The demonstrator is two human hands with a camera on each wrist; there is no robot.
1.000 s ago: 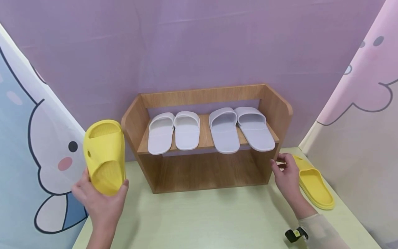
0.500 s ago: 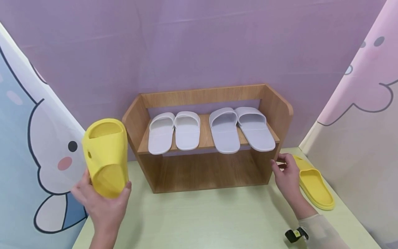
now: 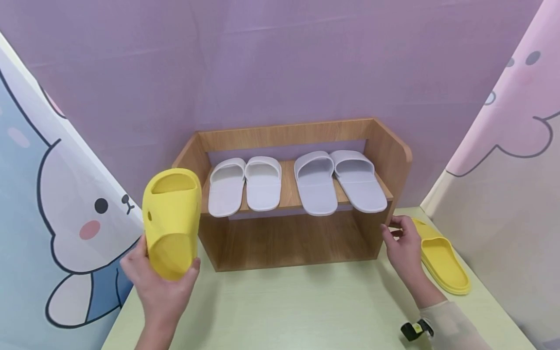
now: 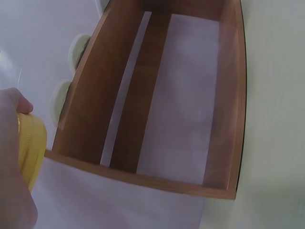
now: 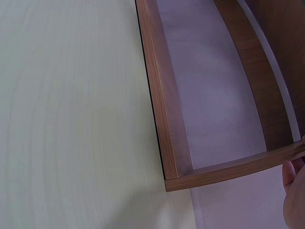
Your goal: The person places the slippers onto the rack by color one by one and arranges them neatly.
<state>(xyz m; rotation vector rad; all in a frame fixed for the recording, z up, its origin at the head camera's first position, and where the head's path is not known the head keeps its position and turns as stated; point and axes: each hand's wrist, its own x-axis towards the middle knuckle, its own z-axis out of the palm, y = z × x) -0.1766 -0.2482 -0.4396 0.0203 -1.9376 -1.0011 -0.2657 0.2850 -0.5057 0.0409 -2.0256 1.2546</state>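
My left hand (image 3: 161, 291) grips a yellow slipper (image 3: 174, 209) by its lower end and holds it up before the left side of a wooden shoe rack (image 3: 284, 135). The slipper stands nearly upright, its upper side toward me. In the left wrist view only a yellow edge of it shows. My right hand (image 3: 404, 250) holds the front edge of the rack's right side panel, with some fingers hidden behind it. Another yellow slipper (image 3: 447, 270) lies on the table beside that hand, partly covered by it.
On the rack's upper shelf sit a pair of white slippers (image 3: 264, 192) and a pair of pale grey slippers (image 3: 317, 194). The lower compartment (image 3: 288, 240) faces forward. A purple curtain (image 3: 288, 63) hangs behind; printed cloths flank the pale green table (image 3: 280, 306).
My left hand has carried the yellow slipper to the right, so it now overlaps the rack's left side panel. The right hand and the rack have stayed put.
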